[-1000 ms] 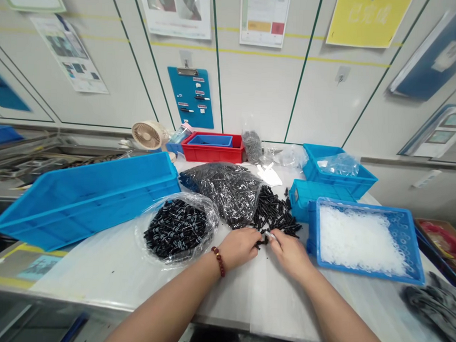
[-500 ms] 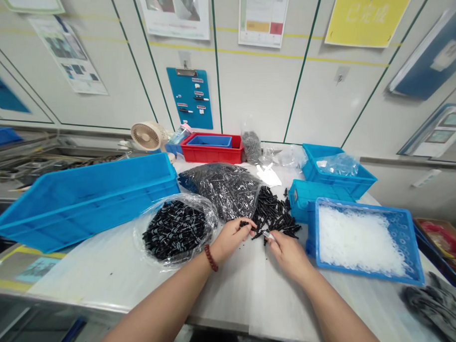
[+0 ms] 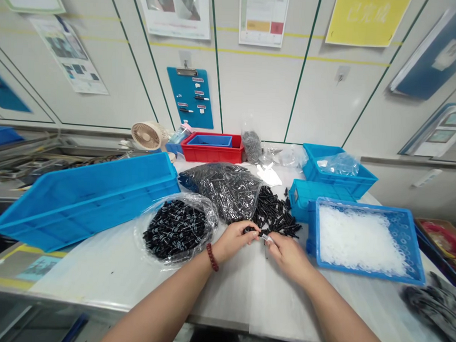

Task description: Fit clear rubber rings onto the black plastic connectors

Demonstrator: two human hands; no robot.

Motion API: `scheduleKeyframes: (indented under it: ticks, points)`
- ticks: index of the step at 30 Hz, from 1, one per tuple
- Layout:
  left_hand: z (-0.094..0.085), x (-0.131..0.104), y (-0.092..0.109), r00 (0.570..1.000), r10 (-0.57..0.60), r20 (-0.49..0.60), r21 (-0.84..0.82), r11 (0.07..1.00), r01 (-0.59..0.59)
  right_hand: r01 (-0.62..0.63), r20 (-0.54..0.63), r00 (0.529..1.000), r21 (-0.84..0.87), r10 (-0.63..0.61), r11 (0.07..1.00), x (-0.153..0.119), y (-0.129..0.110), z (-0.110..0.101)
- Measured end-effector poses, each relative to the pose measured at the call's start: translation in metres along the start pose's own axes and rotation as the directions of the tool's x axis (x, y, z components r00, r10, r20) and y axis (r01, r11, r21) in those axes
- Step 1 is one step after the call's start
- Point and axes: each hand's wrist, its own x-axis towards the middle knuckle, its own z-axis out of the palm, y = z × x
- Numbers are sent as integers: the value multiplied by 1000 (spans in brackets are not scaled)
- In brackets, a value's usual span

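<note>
My left hand (image 3: 237, 238) is closed around several small black rod-shaped parts (image 3: 250, 230), above the front of the table. Close beside it, my right hand (image 3: 285, 250) pinches a small whitish translucent piece (image 3: 266, 237), which meets the end of a black part from the left hand. Behind both hands lies a loose pile of black parts (image 3: 275, 210), spilling from a clear plastic bag (image 3: 227, 191) full of the same. Left of my left hand, an open plastic bag holds black parts with pale rings (image 3: 175, 229).
A blue bin of white translucent rings (image 3: 360, 240) stands at the right, near a lidded blue box (image 3: 320, 191). A long blue crate (image 3: 88, 201) lies tilted at the left. Along the back are a red bin (image 3: 213, 154) and a fan (image 3: 149, 136). Dark cloth (image 3: 432, 308) lies front right.
My hands have come together. The left hand has shifted slightly right, and the whitish piece in my right hand now meets a black part.
</note>
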Motion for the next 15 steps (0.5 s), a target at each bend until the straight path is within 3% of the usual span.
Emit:
scheduleKeyframes:
  ticks: [4,15]
  points:
    - [0,1,-7,999,3,45,10,1000,-4,12,12,1000,-14,-12,1000,0,1,1]
    - [0,0,-12,984,107,143,253,957,-141,35,32,999,-7,-35,999,-1,-1,1]
